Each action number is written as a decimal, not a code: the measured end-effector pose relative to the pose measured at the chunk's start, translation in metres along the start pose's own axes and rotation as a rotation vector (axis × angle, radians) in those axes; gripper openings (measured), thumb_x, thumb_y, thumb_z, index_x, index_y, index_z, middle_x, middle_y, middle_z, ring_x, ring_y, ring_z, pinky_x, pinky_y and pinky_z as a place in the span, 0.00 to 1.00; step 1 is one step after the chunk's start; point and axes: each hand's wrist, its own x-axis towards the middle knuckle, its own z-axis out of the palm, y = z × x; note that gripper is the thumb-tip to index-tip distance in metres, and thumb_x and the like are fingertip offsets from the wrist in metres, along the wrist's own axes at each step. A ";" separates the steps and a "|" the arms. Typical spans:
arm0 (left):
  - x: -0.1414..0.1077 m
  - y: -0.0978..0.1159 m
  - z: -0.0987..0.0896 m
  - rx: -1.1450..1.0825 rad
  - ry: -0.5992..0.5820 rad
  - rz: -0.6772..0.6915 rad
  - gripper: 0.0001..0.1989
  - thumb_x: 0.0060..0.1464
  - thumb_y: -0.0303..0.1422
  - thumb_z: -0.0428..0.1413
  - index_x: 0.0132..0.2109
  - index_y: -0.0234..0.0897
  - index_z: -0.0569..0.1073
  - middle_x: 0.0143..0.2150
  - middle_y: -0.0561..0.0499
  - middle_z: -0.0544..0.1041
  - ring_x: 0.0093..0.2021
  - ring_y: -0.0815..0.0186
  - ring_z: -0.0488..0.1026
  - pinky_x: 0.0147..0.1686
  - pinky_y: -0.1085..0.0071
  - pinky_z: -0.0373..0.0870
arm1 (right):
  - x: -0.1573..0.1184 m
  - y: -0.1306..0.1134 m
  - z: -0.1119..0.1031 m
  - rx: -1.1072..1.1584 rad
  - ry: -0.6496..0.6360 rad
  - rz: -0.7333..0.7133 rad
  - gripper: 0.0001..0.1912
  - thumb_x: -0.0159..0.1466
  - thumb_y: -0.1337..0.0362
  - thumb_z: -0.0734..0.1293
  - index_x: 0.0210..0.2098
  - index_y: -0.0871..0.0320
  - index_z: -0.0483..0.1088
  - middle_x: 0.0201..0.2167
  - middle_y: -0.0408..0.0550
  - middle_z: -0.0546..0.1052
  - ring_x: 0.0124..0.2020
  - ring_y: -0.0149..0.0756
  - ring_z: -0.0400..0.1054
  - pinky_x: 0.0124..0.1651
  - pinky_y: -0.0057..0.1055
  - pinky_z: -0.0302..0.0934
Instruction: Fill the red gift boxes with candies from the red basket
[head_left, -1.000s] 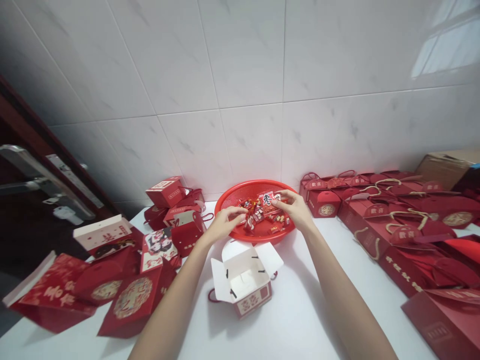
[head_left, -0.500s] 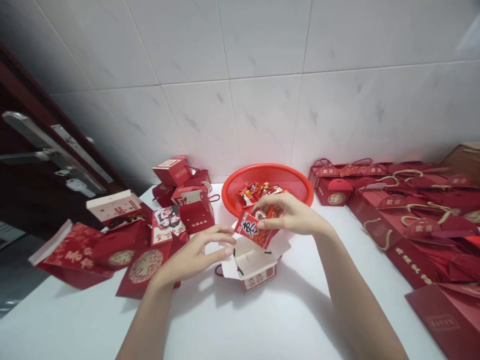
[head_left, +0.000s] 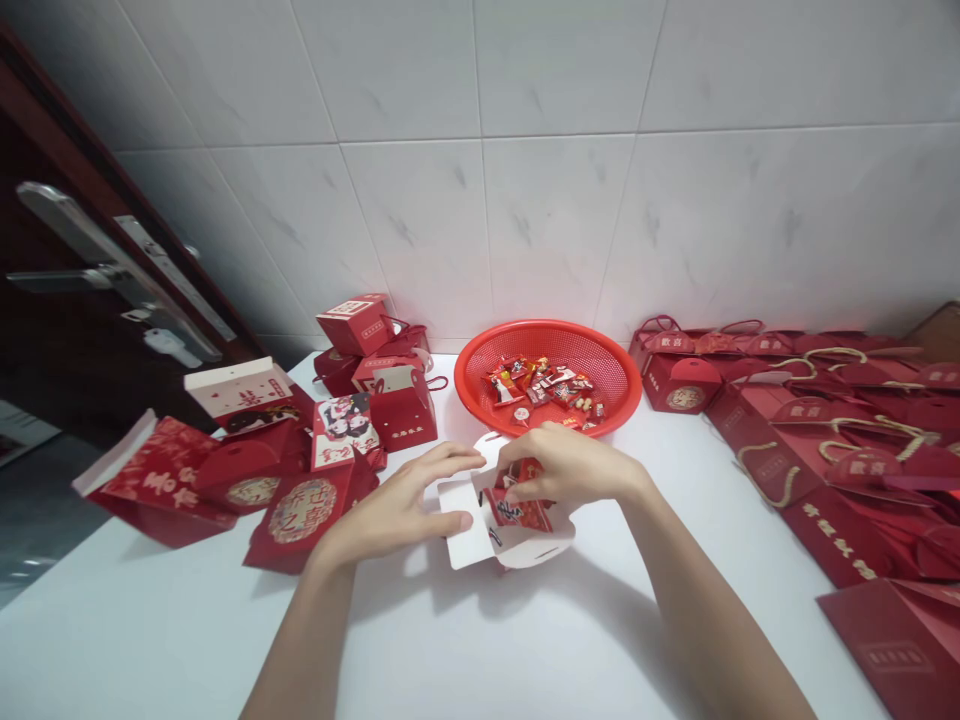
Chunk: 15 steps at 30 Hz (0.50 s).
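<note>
An opened box (head_left: 469, 525) with white inner flaps stands on the white table in front of me. My left hand (head_left: 409, 505) rests at its left flap, thumb and fingers spread apart. Over the box opening, my right hand (head_left: 559, 465) holds red snack packets (head_left: 523, 510) between thumb and fingers, partly down inside the box. The fingertips of that hand are partly hidden. Just behind is a red plastic basket (head_left: 622, 375) holding several small wrapped candies (head_left: 540, 380).
Several red decorated boxes (head_left: 300, 510) stand at the left, some stacked near the wall. Rows of red boxes with rope handles (head_left: 757, 455) fill the right side. A tiled wall (head_left: 555, 220) rises behind; a dark door with a handle (head_left: 97, 280) is at the left.
My right hand has lowered the red packets from above the box into its opening. The view has shifted slightly, and more of the basket's candies show.
</note>
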 end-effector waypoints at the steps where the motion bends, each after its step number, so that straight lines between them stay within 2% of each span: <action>1: 0.000 0.000 0.000 -0.003 -0.003 0.005 0.27 0.54 0.41 0.63 0.62 0.50 0.74 0.68 0.50 0.68 0.68 0.51 0.64 0.65 0.63 0.64 | 0.000 0.000 0.000 0.023 -0.010 -0.021 0.01 0.62 0.68 0.72 0.36 0.58 0.78 0.26 0.41 0.76 0.25 0.27 0.62 0.31 0.27 0.47; 5: -0.001 -0.001 0.000 -0.005 -0.007 0.011 0.27 0.55 0.41 0.63 0.62 0.50 0.73 0.68 0.49 0.67 0.68 0.51 0.63 0.65 0.62 0.63 | 0.003 0.001 0.002 0.028 -0.038 0.001 0.05 0.64 0.64 0.71 0.39 0.58 0.79 0.30 0.45 0.79 0.28 0.30 0.66 0.31 0.27 0.49; 8: -0.002 -0.001 0.000 0.020 -0.013 0.020 0.27 0.57 0.41 0.62 0.63 0.50 0.72 0.69 0.49 0.66 0.69 0.51 0.63 0.65 0.61 0.63 | 0.005 0.003 0.004 0.018 -0.053 0.038 0.07 0.64 0.66 0.70 0.41 0.58 0.80 0.34 0.46 0.81 0.31 0.31 0.68 0.32 0.26 0.51; 12: -0.002 -0.002 0.000 0.052 -0.029 0.022 0.27 0.58 0.41 0.61 0.63 0.48 0.72 0.69 0.48 0.66 0.69 0.50 0.63 0.65 0.61 0.64 | 0.006 0.005 0.007 0.028 -0.236 0.033 0.08 0.61 0.67 0.71 0.40 0.56 0.81 0.29 0.43 0.79 0.28 0.29 0.65 0.30 0.25 0.51; 13: -0.002 -0.002 0.000 0.057 -0.029 0.023 0.27 0.58 0.41 0.61 0.63 0.48 0.72 0.69 0.48 0.66 0.69 0.50 0.63 0.65 0.61 0.65 | 0.006 0.005 0.007 0.023 -0.249 0.037 0.08 0.61 0.67 0.71 0.39 0.56 0.81 0.28 0.43 0.79 0.27 0.29 0.65 0.30 0.25 0.51; 15: -0.002 -0.002 0.000 0.063 -0.029 0.030 0.26 0.58 0.41 0.61 0.64 0.48 0.72 0.68 0.48 0.67 0.68 0.51 0.64 0.65 0.61 0.65 | 0.006 0.004 0.006 0.002 -0.182 0.058 0.09 0.62 0.67 0.70 0.40 0.56 0.81 0.31 0.44 0.80 0.29 0.30 0.67 0.30 0.26 0.51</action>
